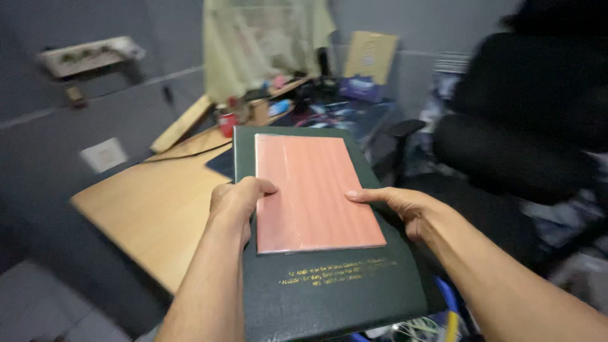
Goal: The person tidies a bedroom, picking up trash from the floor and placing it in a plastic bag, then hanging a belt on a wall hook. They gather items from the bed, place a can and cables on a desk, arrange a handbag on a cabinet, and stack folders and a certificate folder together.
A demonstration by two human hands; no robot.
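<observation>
Left hand grips the dark green hardcover book's left edge, right hand its right; salmon booklet stacked on top. Stack held up, not yet on the wooden desk.

Home office or study room: cluttered wooden counter against grey walls, black swivel chair, bound books.

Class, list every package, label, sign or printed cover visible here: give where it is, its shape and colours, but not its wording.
Dark green book: held in both hands, rectangular, gold lettering near the bottom.
Orange booklet: lying on the green book, rectangular, glossy.
Cardboard package: upright at the back, tan, flat.
</observation>
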